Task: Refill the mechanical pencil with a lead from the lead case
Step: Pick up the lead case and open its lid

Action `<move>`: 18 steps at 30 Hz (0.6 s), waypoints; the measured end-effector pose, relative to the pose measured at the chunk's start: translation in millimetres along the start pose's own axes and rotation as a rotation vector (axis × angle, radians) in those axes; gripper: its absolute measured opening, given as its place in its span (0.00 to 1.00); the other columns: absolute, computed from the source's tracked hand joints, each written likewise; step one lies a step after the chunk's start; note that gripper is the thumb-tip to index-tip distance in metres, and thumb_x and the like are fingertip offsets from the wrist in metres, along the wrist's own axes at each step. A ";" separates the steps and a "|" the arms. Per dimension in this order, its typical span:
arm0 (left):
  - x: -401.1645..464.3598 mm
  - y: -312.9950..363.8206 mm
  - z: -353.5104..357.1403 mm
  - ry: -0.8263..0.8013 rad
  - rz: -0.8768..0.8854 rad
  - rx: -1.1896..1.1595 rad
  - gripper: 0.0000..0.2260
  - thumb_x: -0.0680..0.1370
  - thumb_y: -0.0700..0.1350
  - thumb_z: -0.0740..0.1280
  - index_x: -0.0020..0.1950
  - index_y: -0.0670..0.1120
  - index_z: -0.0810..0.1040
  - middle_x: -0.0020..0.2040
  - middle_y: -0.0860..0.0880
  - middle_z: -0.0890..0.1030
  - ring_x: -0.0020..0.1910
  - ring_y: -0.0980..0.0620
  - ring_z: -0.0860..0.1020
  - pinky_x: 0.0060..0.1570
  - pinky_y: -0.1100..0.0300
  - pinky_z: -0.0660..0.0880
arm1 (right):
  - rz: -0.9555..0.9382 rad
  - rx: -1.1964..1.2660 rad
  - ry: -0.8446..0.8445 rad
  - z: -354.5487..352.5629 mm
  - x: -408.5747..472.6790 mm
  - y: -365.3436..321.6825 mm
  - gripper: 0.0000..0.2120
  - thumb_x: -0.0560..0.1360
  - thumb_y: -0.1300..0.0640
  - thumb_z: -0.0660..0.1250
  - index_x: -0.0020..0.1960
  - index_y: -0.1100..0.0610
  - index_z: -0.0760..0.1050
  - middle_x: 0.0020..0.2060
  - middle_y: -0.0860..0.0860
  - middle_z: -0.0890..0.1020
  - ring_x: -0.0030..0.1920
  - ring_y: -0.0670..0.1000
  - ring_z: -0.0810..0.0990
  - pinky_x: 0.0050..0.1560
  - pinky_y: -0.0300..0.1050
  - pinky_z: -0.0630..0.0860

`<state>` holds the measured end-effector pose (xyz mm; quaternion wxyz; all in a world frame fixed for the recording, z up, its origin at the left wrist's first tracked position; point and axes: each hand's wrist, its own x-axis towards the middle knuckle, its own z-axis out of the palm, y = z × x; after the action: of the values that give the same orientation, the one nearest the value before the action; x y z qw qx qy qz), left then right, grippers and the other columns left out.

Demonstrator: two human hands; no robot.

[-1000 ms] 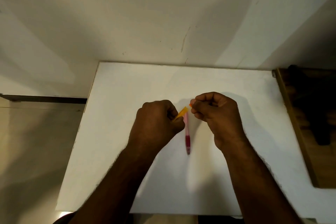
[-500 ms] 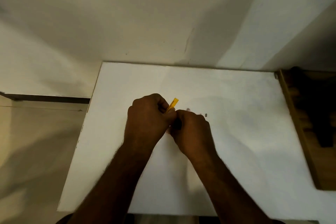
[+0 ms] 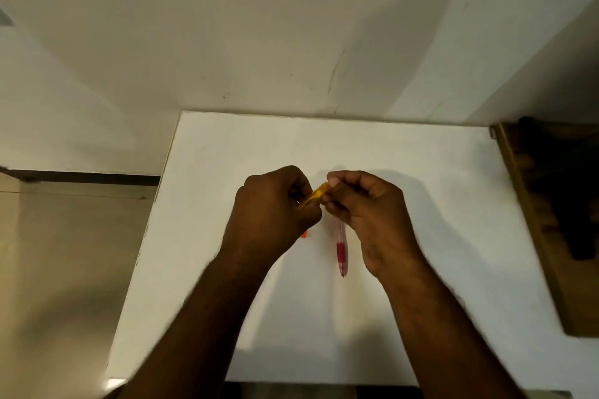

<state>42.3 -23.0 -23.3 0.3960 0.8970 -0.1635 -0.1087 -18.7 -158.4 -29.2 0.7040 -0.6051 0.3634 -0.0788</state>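
Head view: two bare hands meet above the middle of a smooth white table [image 3: 405, 155], working a small yellow lead case [image 3: 316, 195]. The left hand [image 3: 275, 214] is curled into a loose fist around the case's lower end, so that only a short, flat, translucent yellow strip slants up and right out of the fingers. The right hand [image 3: 366, 207] pinches the case's upper tip between thumb and forefinger, its other fingers folded in; whether a lead is held there is too fine to make out.

The mechanical pencil [image 3: 341, 248] lies on the table just beneath the right hand, a slim clear barrel with a red grip band and a narrow metal point aimed toward the person. Its upper end is hidden behind the right fingers. A small orange piece [image 3: 304, 234] peeks out at the left hand's lower edge; its shape cannot be told.

The tabletop is matte and bare elsewhere, with open room on all sides of the hands. Its far edge butts a scuffed off-white wall [image 3: 291, 42]; its left edge drops to a beige floor [image 3: 64, 269]. At the right, a brown wooden board [image 3: 531, 223] borders the table, its dark contents lost in shadow and cut off by the frame. Both forearms are motion-blurred.
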 end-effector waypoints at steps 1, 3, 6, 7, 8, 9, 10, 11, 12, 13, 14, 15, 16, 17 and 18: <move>-0.4 -0.1 -0.5 -0.018 0.022 -0.022 0.06 0.67 0.45 0.75 0.38 0.53 0.79 0.30 0.58 0.81 0.29 0.62 0.80 0.29 0.72 0.70 | 0.018 0.021 -0.005 0.6 0.0 0.6 0.05 0.76 0.63 0.73 0.50 0.57 0.86 0.44 0.54 0.89 0.46 0.53 0.89 0.51 0.47 0.85; -0.4 -0.4 -2.7 -0.042 0.063 -0.059 0.07 0.67 0.42 0.74 0.40 0.53 0.81 0.34 0.60 0.82 0.29 0.61 0.80 0.30 0.72 0.71 | 0.062 0.056 -0.009 1.1 0.0 1.2 0.04 0.76 0.64 0.73 0.49 0.58 0.85 0.45 0.55 0.88 0.46 0.55 0.89 0.50 0.46 0.85; 1.3 -0.9 -6.1 -0.035 0.118 -0.086 0.07 0.67 0.44 0.73 0.43 0.53 0.83 0.33 0.58 0.82 0.33 0.58 0.80 0.33 0.68 0.74 | 0.144 0.164 -0.041 0.6 -0.9 0.9 0.05 0.76 0.65 0.72 0.47 0.58 0.85 0.45 0.56 0.88 0.46 0.55 0.89 0.50 0.44 0.85; 1.6 -1.0 -7.0 -0.027 0.126 -0.095 0.06 0.67 0.45 0.72 0.43 0.53 0.84 0.34 0.57 0.82 0.35 0.58 0.80 0.34 0.67 0.74 | 0.167 0.203 -0.057 0.3 -1.3 1.1 0.05 0.76 0.65 0.71 0.47 0.58 0.85 0.46 0.56 0.88 0.46 0.55 0.89 0.50 0.44 0.85; 1.9 -1.0 -8.0 -0.019 0.129 -0.106 0.07 0.67 0.46 0.71 0.43 0.53 0.84 0.34 0.57 0.82 0.36 0.57 0.79 0.36 0.68 0.74 | 0.187 0.244 -0.074 0.3 -1.7 0.9 0.06 0.76 0.66 0.71 0.47 0.59 0.85 0.46 0.57 0.88 0.46 0.54 0.89 0.50 0.44 0.85; 2.3 -1.5 -8.7 -0.015 0.125 -0.117 0.07 0.67 0.46 0.72 0.43 0.53 0.85 0.35 0.57 0.83 0.36 0.57 0.79 0.36 0.68 0.74 | 0.205 0.282 -0.091 0.4 -2.2 0.6 0.06 0.77 0.67 0.70 0.47 0.59 0.85 0.46 0.57 0.89 0.46 0.54 0.89 0.49 0.44 0.85; 2.9 -2.1 -9.5 -0.016 0.119 -0.125 0.07 0.67 0.46 0.73 0.44 0.53 0.85 0.36 0.56 0.83 0.37 0.56 0.79 0.37 0.68 0.75 | 0.220 0.305 -0.107 0.9 -2.6 0.2 0.06 0.77 0.67 0.70 0.46 0.60 0.85 0.45 0.57 0.89 0.45 0.53 0.89 0.48 0.43 0.85; 3.3 -2.8 -10.2 -0.020 0.113 -0.130 0.07 0.68 0.44 0.74 0.44 0.53 0.85 0.37 0.56 0.83 0.37 0.56 0.80 0.37 0.69 0.74 | 0.229 0.311 -0.119 1.4 -2.8 0.2 0.06 0.77 0.67 0.70 0.46 0.60 0.85 0.44 0.56 0.89 0.45 0.53 0.89 0.47 0.42 0.85; 3.6 -3.3 -10.9 -0.025 0.108 -0.131 0.08 0.68 0.42 0.75 0.44 0.53 0.85 0.37 0.56 0.83 0.37 0.57 0.80 0.37 0.70 0.74 | 0.234 0.308 -0.128 1.8 -3.3 0.3 0.07 0.77 0.67 0.70 0.46 0.59 0.85 0.43 0.56 0.89 0.44 0.52 0.89 0.46 0.42 0.85; 3.9 -3.7 -11.5 -0.029 0.107 -0.132 0.08 0.69 0.41 0.75 0.44 0.53 0.85 0.37 0.56 0.83 0.37 0.58 0.80 0.37 0.72 0.73 | 0.237 0.300 -0.135 2.2 -3.7 0.3 0.07 0.77 0.67 0.70 0.46 0.59 0.85 0.42 0.55 0.89 0.44 0.52 0.89 0.46 0.41 0.84; 4.2 -3.8 -12.2 -0.033 0.107 -0.130 0.08 0.69 0.40 0.75 0.44 0.52 0.85 0.38 0.56 0.84 0.37 0.58 0.80 0.37 0.73 0.73 | 0.239 0.294 -0.141 2.6 -4.0 0.4 0.07 0.77 0.67 0.69 0.46 0.59 0.85 0.42 0.55 0.89 0.44 0.52 0.89 0.45 0.41 0.84; 4.5 -3.4 -12.8 -0.035 0.108 -0.128 0.08 0.69 0.40 0.75 0.45 0.52 0.85 0.38 0.56 0.84 0.37 0.58 0.80 0.37 0.73 0.73 | 0.240 0.290 -0.146 2.6 -4.3 0.4 0.07 0.77 0.67 0.69 0.46 0.59 0.85 0.42 0.54 0.89 0.43 0.52 0.89 0.45 0.41 0.84; 4.5 -2.8 -13.5 -0.036 0.110 -0.125 0.08 0.69 0.40 0.75 0.45 0.52 0.85 0.38 0.55 0.84 0.37 0.58 0.80 0.37 0.72 0.73 | 0.239 0.287 -0.149 2.6 -4.5 0.2 0.07 0.77 0.67 0.69 0.46 0.59 0.85 0.41 0.54 0.89 0.43 0.52 0.89 0.45 0.40 0.84; 4.7 -1.8 -14.4 -0.039 0.109 -0.122 0.08 0.69 0.40 0.75 0.45 0.51 0.86 0.38 0.55 0.84 0.37 0.58 0.80 0.37 0.72 0.73 | 0.234 0.283 -0.151 2.3 -4.7 -0.9 0.07 0.77 0.66 0.69 0.46 0.59 0.85 0.41 0.54 0.89 0.43 0.52 0.89 0.44 0.40 0.84; 4.8 -0.7 -15.7 -0.043 0.105 -0.119 0.08 0.69 0.40 0.75 0.45 0.51 0.86 0.38 0.55 0.84 0.37 0.58 0.80 0.37 0.72 0.73 | 0.220 0.267 -0.151 2.0 -4.8 -2.5 0.07 0.77 0.67 0.69 0.46 0.58 0.85 0.41 0.53 0.89 0.43 0.52 0.89 0.44 0.40 0.84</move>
<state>52.0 -13.7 -13.7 0.4503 0.8594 -0.2122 -0.1166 -20.1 -154.8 -24.9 0.8076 -0.4672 0.3599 -0.0034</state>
